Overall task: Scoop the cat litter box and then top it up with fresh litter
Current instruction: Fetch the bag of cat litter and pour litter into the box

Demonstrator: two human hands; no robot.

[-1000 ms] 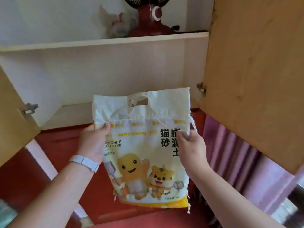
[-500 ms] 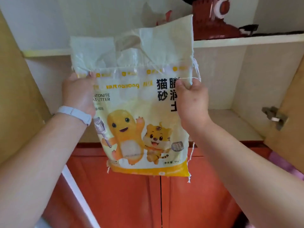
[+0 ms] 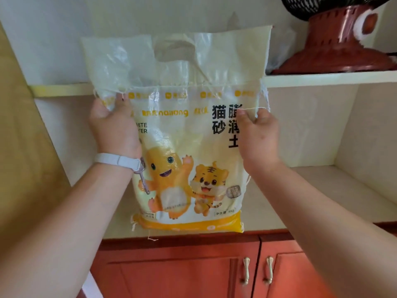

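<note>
So the person's got the litter bag point(image 3: 189, 147) up in the air in front of an open cupboard, its bottom corners hanging about level with the front edge of the lower shelf point(image 3: 322, 190). I can't tell if it's going in or coming out. Left hand point(image 3: 115, 127) pinches the bag's upper left corner just under the stitched seam, fingers curled into the woven plastic. Right hand point(image 3: 256, 134) does the same at the upper right, and it also seems to have the loose white seam thread point(image 3: 251, 108) caught between its fingers.

That thread is what bugs me. If it's the chain-stitch closure (those unzip in one pull), a tug could open the top, and the weight would drag the bag out of a two-corner pinch. Litter all over the red cabinet doors point(image 3: 214, 267) below.

Other stuff I'd watch:

- The cut-out handle point(image 3: 175, 50) is sitting unused, and the flap around it stands loose above both hands. Gripping the slick sides instead looks like a slip waiting to happen.
- The bottom edge is fraying, threads dangling at the lower left corner. Scraping it over the shelf's front edge could snag it.
- The tall flap reaches past the upper shelf point(image 3: 322, 79), where a red fan base point(image 3: 343, 44) sits near the front edge. Lifting higher could clip it.

No litter box in view here.
</note>
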